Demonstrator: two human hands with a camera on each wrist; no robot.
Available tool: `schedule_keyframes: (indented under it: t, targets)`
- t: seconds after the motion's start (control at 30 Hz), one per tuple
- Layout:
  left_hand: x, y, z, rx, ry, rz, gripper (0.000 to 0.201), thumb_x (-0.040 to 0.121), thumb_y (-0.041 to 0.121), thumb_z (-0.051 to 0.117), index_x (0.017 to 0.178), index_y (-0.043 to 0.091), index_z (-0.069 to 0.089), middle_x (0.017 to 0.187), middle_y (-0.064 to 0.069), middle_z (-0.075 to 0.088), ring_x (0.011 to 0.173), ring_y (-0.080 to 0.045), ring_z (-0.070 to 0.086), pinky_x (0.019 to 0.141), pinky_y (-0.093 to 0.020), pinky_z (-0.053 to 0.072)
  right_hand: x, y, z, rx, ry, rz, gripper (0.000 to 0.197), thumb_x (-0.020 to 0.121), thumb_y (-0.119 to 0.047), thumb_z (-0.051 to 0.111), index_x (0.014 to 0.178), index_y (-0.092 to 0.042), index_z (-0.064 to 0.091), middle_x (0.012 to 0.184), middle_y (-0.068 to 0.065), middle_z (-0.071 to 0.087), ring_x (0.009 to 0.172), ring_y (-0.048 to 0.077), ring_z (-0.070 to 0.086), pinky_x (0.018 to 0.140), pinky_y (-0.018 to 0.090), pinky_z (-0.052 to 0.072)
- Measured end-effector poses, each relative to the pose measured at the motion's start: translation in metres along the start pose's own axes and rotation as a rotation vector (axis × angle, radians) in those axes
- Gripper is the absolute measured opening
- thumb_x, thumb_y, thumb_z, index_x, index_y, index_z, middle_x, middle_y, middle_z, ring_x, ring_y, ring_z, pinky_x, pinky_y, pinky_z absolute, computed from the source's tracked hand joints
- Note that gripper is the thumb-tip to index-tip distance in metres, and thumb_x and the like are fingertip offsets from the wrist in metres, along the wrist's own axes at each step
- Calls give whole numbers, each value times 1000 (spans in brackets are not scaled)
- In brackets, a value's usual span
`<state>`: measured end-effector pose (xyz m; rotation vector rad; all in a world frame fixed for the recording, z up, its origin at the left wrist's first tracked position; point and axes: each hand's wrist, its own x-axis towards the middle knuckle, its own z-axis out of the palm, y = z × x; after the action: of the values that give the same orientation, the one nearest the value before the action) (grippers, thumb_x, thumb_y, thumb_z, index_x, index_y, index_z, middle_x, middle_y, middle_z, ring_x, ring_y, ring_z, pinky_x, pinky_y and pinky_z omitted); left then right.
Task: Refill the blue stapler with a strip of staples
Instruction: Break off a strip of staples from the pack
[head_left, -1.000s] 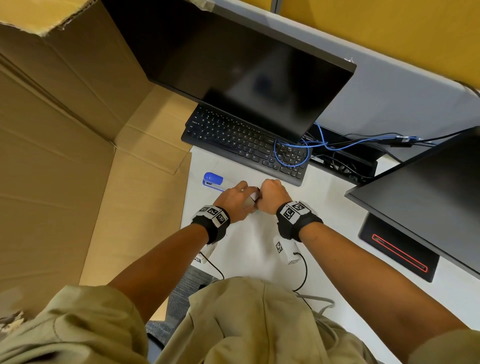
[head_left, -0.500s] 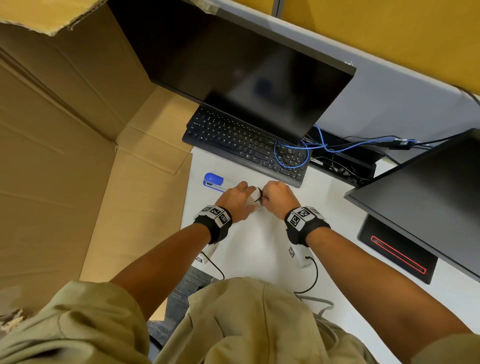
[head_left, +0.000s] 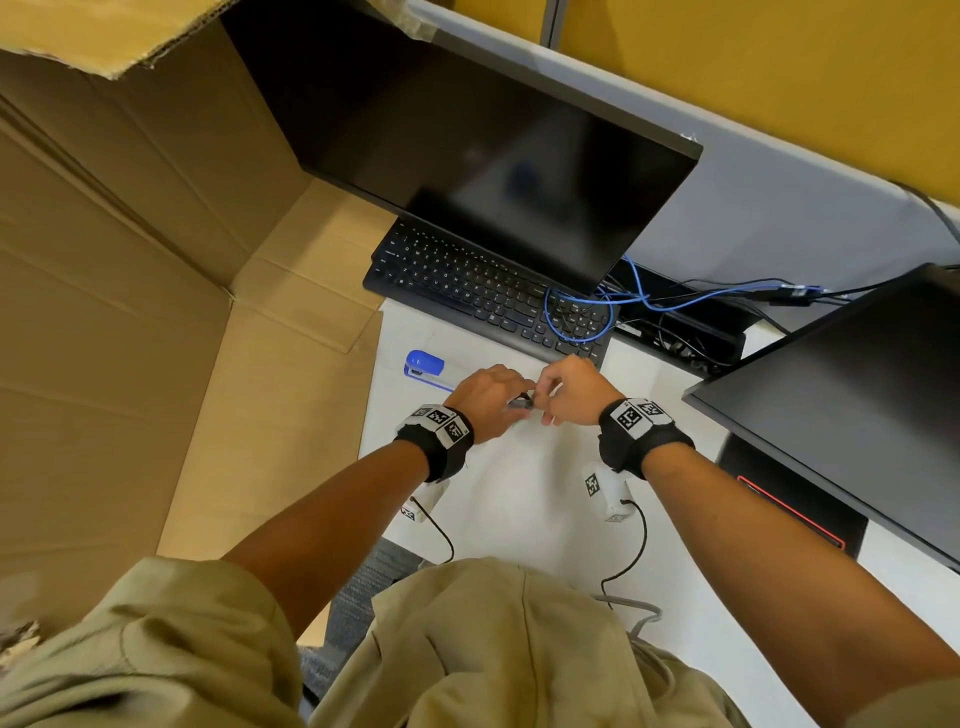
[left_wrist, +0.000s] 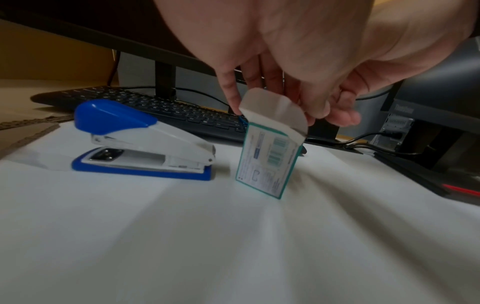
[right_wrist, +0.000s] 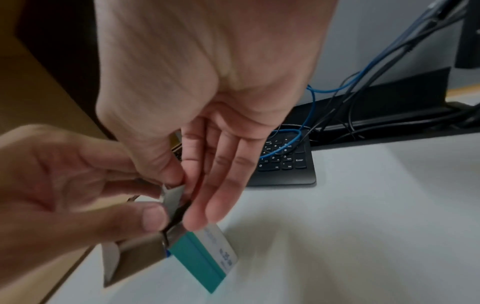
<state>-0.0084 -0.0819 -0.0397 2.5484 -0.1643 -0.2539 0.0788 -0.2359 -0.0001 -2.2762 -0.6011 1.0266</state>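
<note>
The blue and white stapler (left_wrist: 140, 139) lies closed on the white desk (left_wrist: 207, 246), just left of a small teal-edged staple box (left_wrist: 267, 156). The box stands on end with its top flap open. My left hand (left_wrist: 311, 115) grips the box near its top, thumb against the opening. My right hand (right_wrist: 182, 185) pinches a grey strip of staples (right_wrist: 174, 197) between thumb and forefinger at the box's (right_wrist: 205, 253) mouth, its other fingers held straight. In the head view both hands (head_left: 511, 397) (head_left: 543, 402) meet right of the stapler (head_left: 423, 364).
A black keyboard (head_left: 483, 296) and monitor (head_left: 493, 156) sit behind the hands, with blue and black cables (head_left: 597, 312) at the keyboard's right end. A large cardboard box (head_left: 130, 312) borders the desk's left edge. A second monitor (head_left: 857, 405) stands at the right.
My right hand has opened out of its fist, now pinching the strip with the other fingers straightened. The left hand and the stapler have stayed where they were.
</note>
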Motion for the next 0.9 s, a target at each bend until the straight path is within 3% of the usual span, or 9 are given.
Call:
schedule_keyframes:
  t: [0.1, 0.23, 0.33, 0.43, 0.53, 0.6, 0.67, 0.77, 0.9]
  targets:
    - [4, 2, 1, -21, 13, -16, 20, 89, 28, 59, 102, 15, 67, 97, -7, 70, 96, -24, 57, 88, -41, 49, -2, 0, -1, 120, 26, 10, 11, 83, 6, 60, 76, 0, 68, 83, 17, 69, 62, 27, 73, 53, 33, 60]
    - [5, 2, -3, -122, 17, -95, 23, 95, 20, 48, 105, 9, 66, 103, -10, 68, 97, -25, 57, 86, -36, 45, -1, 4, -1, 215, 101, 29, 20, 93, -11, 54, 81, -4, 69, 81, 14, 73, 58, 26, 70, 51, 34, 59]
    - [4, 0, -6, -321, 45, -194, 19, 94, 12, 44, 101, 8, 62, 95, -9, 66, 86, -26, 59, 77, -36, 50, 1, 11, 4, 82, 166, -29, 16, 82, -7, 55, 74, -9, 69, 77, 8, 72, 61, 24, 67, 58, 41, 59]
    - [6, -2, -9, -510, 89, -291, 23, 93, 0, 38, 106, 2, 56, 90, -6, 59, 78, -23, 58, 69, -30, 51, -4, 7, 16, -239, 140, -93, 14, 69, -32, 64, 64, -20, 60, 67, -8, 64, 61, 13, 59, 57, 34, 54]
    - [6, -4, -12, -560, 127, -309, 21, 95, 2, 39, 110, 0, 54, 96, -9, 62, 79, -23, 61, 72, -30, 53, -4, -1, 30, -444, 118, -141, 47, 59, -65, 69, 74, -24, 52, 76, -9, 58, 67, 14, 54, 57, 32, 47]
    - [6, -9, -10, -558, 158, -314, 18, 97, 7, 40, 108, 2, 54, 98, -14, 65, 81, -27, 63, 76, -37, 55, -2, -7, 38, -496, 121, -179, 60, 56, -71, 70, 85, -24, 50, 83, -7, 57, 71, 16, 54, 60, 33, 48]
    - [5, -15, -6, -569, 184, -346, 16, 97, 10, 41, 103, 4, 54, 87, -13, 63, 78, -28, 59, 76, -41, 53, 1, -11, 46, -533, 147, -220, 63, 60, -69, 70, 95, -22, 49, 89, -3, 55, 76, 19, 54, 62, 35, 49]
    - [3, -17, -4, -632, 205, -417, 14, 97, 13, 42, 96, 4, 53, 80, -8, 56, 74, -23, 52, 74, -39, 50, 3, -14, 51, -558, 223, -254, 51, 73, -56, 68, 103, -18, 51, 96, 1, 52, 86, 21, 52, 63, 37, 51]
    - [4, -23, -3, -779, 217, -535, 16, 93, 8, 43, 80, 13, 49, 70, -1, 52, 68, -21, 48, 60, -27, 42, 3, -16, 53, -520, 242, -248, 35, 82, -33, 58, 111, -14, 53, 104, 6, 55, 89, 27, 57, 68, 37, 51]
